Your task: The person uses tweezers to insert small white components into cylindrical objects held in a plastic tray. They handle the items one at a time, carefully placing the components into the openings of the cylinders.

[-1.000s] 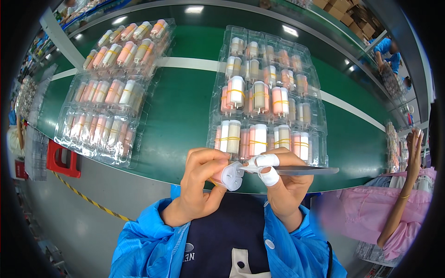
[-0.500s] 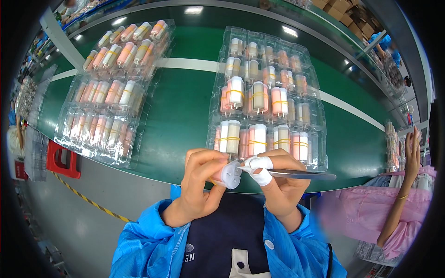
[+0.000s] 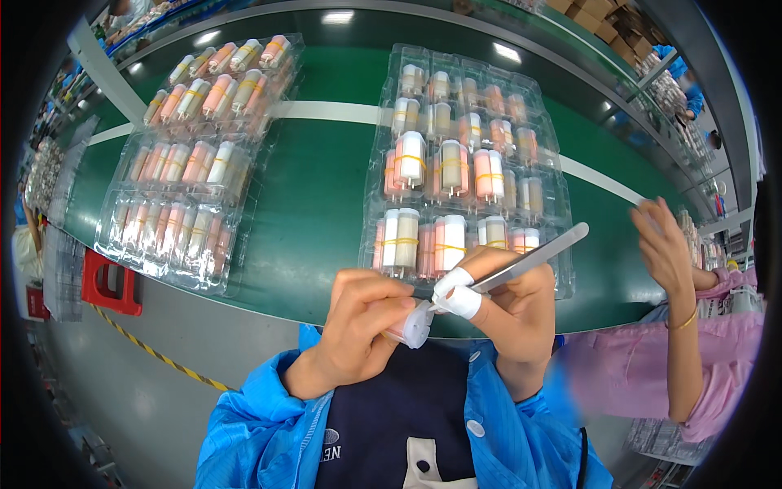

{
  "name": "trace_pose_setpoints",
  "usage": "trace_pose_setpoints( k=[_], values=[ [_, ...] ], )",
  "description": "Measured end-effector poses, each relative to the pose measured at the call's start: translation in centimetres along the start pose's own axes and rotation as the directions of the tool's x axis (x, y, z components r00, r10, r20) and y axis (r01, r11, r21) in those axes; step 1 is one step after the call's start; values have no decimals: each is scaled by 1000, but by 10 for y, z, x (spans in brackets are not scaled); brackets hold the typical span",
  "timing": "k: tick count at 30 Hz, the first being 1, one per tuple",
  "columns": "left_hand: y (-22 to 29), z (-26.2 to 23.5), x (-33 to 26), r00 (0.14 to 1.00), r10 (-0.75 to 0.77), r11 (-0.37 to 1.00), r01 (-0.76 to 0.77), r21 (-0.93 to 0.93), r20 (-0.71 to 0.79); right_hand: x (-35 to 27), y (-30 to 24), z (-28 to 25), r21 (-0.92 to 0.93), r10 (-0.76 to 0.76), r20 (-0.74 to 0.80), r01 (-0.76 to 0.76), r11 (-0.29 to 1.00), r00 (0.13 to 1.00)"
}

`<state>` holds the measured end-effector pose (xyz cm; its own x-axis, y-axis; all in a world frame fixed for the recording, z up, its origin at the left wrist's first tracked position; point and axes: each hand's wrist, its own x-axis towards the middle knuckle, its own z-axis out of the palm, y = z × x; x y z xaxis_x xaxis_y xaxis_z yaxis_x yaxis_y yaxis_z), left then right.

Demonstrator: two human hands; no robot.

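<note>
My left hand (image 3: 346,330) is closed round a small bundle of pink tubes (image 3: 415,328), its translucent end turned toward my right. In my right hand (image 3: 521,314), thumb and forefinger wrapped in white tape pinch a pair of metal tweezers (image 3: 544,251). The tweezers' fine tip is at the rim of the tubes' end; whether it grips anything is too small to tell. Just beyond my hands lies a clear plastic tray (image 3: 376,163) holding banded bundles of pink, white and grey tubes (image 3: 448,243).
A second clear tray (image 3: 122,236) of similar bundles lies to the left on the green table (image 3: 326,187). A red stool (image 3: 110,285) stands on the floor at left. At right, a co-worker's hand (image 3: 664,244) and pink sleeve (image 3: 717,407) reach over the table.
The tweezers have swung up from near level to a steep slant as my right hand turned. The tubes have moved slightly down and right. The co-worker's hand has moved left over the table.
</note>
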<state>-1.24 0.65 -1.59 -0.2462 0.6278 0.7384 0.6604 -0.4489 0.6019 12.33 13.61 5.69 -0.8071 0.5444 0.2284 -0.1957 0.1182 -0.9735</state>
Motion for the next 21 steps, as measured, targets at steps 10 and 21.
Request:
trace_pose_setpoints(
  k=[10,21],
  values=[
    [6,-5,-3,974,-225,947,218,-236,-3,-11,14,5,217,-107,-129,134,967,986],
    [20,-6,0,837,-536,650,492,-580,110,-11,14,12,227,-150,-68,162,960,986]
  ],
)
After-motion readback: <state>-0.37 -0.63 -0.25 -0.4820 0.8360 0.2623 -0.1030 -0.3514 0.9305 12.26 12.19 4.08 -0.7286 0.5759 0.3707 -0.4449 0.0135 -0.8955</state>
